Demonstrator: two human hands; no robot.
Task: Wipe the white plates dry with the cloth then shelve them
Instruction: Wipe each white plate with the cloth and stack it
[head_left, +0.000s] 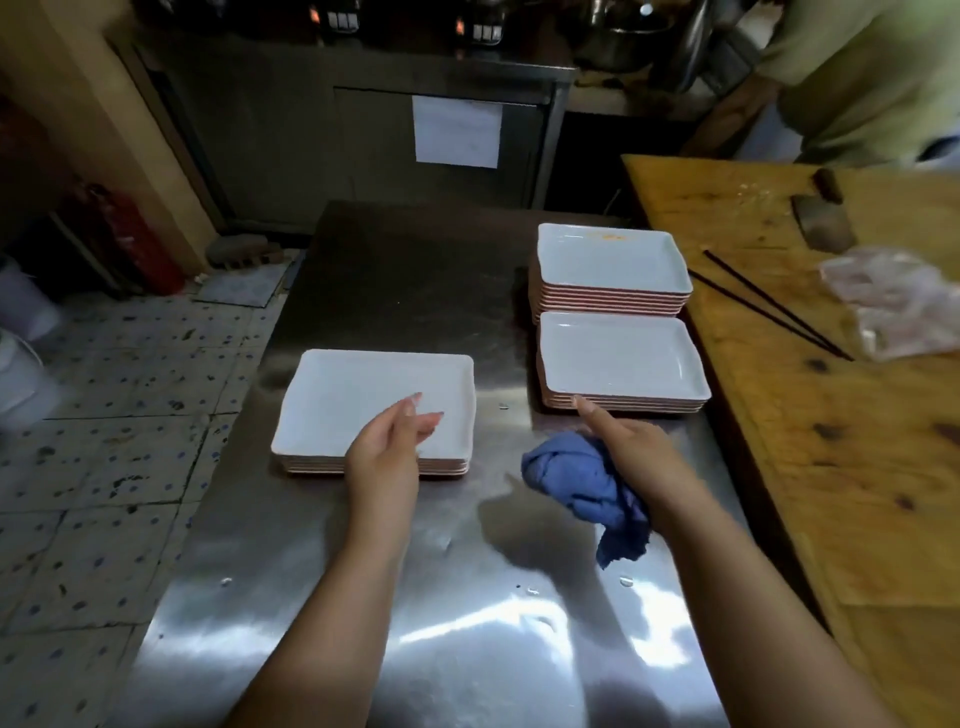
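A crumpled blue cloth (587, 480) is held bunched under the right hand (631, 457), above the middle of the steel bench (415, 649); most fingers are curled round it, while the index finger (589, 410) is stretched out straight, its tip at or just short of the near rim of the nearer right-hand plate stack (623, 358) (contact cannot be told). The left hand (387, 447) is held open and empty over the near edge of the left plate stack (379, 405), fingers straight and close together, with no clear touch. That stack of white rectangular plates is set toward the bench's left edge. Beyond the nearer right-hand stack, a taller stack (610, 265) is seen by the far right corner, its top plate marked with an orange smear.
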